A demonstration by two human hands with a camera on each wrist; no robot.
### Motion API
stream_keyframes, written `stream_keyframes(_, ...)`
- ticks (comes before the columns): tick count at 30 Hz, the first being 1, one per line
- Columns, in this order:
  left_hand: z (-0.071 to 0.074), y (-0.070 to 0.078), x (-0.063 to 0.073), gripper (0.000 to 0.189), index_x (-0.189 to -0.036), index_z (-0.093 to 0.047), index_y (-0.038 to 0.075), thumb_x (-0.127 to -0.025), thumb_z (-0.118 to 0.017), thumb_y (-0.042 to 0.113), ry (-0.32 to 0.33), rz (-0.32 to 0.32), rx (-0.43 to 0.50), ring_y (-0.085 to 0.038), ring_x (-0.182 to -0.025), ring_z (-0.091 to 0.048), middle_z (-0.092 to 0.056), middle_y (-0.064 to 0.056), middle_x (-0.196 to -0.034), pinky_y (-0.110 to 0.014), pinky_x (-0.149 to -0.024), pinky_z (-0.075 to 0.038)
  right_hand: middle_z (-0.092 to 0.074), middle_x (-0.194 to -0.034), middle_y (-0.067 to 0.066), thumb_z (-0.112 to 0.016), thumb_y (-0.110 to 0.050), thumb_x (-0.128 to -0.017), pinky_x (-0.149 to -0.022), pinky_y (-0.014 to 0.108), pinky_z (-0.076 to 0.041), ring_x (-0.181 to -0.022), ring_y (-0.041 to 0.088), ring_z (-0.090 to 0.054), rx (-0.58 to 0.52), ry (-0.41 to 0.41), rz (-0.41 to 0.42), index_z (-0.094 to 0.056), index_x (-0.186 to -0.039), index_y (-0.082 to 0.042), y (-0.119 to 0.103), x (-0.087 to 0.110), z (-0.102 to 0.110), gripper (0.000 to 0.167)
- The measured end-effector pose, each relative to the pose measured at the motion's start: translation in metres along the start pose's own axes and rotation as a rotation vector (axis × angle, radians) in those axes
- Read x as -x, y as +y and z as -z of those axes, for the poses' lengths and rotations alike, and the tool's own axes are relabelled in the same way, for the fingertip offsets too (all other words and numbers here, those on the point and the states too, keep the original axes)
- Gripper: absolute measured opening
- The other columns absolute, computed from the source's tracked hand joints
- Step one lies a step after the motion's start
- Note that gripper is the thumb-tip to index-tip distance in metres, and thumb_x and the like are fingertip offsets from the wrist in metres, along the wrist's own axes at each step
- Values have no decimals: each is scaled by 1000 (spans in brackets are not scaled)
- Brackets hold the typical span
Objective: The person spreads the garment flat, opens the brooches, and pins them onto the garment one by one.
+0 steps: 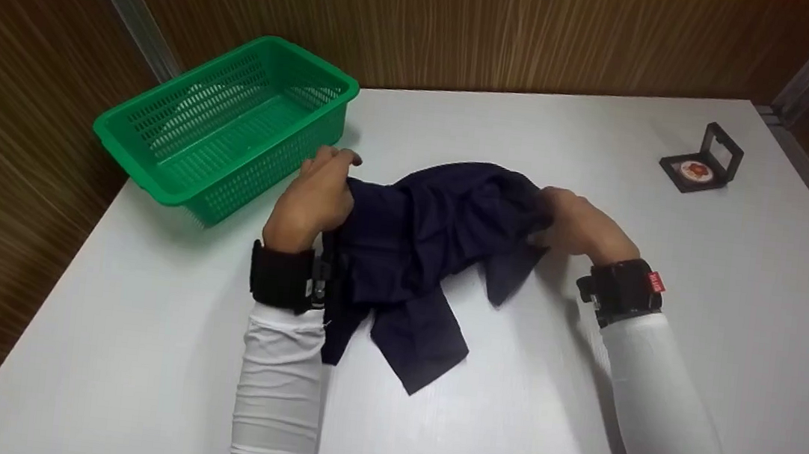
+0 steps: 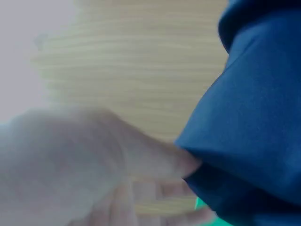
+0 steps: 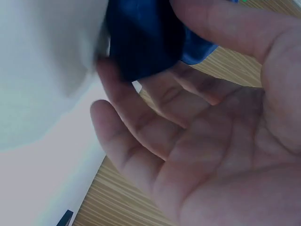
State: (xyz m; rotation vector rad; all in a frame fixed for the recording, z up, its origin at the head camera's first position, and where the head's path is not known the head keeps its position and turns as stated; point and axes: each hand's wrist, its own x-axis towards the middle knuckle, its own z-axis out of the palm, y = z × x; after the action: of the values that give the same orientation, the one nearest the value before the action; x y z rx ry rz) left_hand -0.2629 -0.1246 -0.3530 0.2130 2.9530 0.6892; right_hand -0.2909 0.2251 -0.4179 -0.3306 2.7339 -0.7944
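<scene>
A crumpled dark blue cloth (image 1: pixel 441 238), with loose flaps hanging toward the front, is between both hands above the white table. My left hand (image 1: pixel 313 199) pinches its left end; in the left wrist view the thumb (image 2: pixel 181 160) is at the cloth's edge (image 2: pixel 244 127). At the opposite end my right hand (image 1: pixel 579 223) grips the fabric. The right wrist view shows the cloth (image 3: pixel 146 42) between thumb and forward fingers, while the lower fingers (image 3: pixel 127 146) stay loosely bent. Folds hide whether the cloth is a garment.
Beyond my left hand, a green perforated plastic basket (image 1: pixel 233 141) stands at the table's back left. A small black display case (image 1: pixel 700 168) with a round red-and-white piece stands open at the back right. Wood-grain panels (image 1: pixel 456 22) border the white table (image 1: pixel 503 433).
</scene>
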Motion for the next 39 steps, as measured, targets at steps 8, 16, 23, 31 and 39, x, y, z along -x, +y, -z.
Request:
stream_keyframes(8,-15,40,5,55,-143,-55,9,-95,-36,-9,80,-286,12,-37,-134,-51,-53,-11,-150,-49,-112,-43,-70,-106,23,-55,-11,-100,-83,45,-48,-95,34,-63,-41,242,62,-71,-109,5,-14,7,8,24)
stream_keyframes(16,-45,68,5,71,-154,-43,8,-99,-66,47,10,-395,-49,-32,-140,-53,-53,-12,-153,-48,-114,-45,-72,-103,13,-55,-12,-104,-79,23,-46,-88,15,-63,-288,496,232,-70,-110,-2,-52,24,14,19)
stream_keyframes(23,-68,82,-4,104,-164,-23,11,-88,-78,54,51,-379,-54,-33,-144,-49,-45,-9,-162,-51,-114,-45,-73,-96,9,-61,-11,-103,-70,20,-51,-78,9,-66,-460,377,543,-66,-126,-6,-87,45,12,24)
stream_keyframes(31,-48,74,-3,16,-111,-71,8,-96,-67,12,311,-277,244,-28,-109,-72,-76,-9,-113,-50,-90,-56,-75,-105,3,-61,-17,-105,-85,21,-53,-93,13,-70,-450,319,562,-64,-135,-12,-99,55,14,31)
stream_keyframes(39,-27,60,-1,15,-103,-67,-3,-100,-66,11,478,-365,596,-20,-99,-67,-72,-16,-101,-36,-94,-53,-56,-149,3,-62,-17,-102,-114,45,-41,-139,24,-53,-229,337,446,-52,-147,-13,-78,45,18,47)
